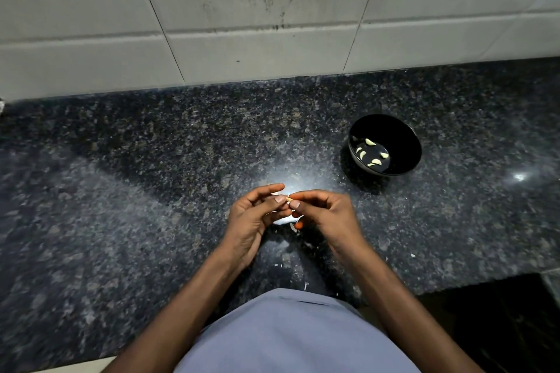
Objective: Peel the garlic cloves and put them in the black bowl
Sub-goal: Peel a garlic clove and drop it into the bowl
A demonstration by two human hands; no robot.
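Note:
Both hands meet above the middle of the dark granite counter (151, 175). A small pale garlic clove (289, 199) sits between them, mostly hidden by fingers. My right hand (325, 215) pinches it between thumb and forefinger. My left hand (254, 218) has its thumb tip against the clove's other end, its fingers loosely curled. White garlic or papery skin (283, 219) lies under the hands, partly covered. The black bowl (403, 142) stands to the right and further back, with several peeled cloves (374, 162) inside.
Small white bits of peel (306, 285) dot the counter near my body. A grey tiled wall (242, 24) rises behind the counter. The counter's front edge drops off at the lower right, where a dark gap (497, 321) shows.

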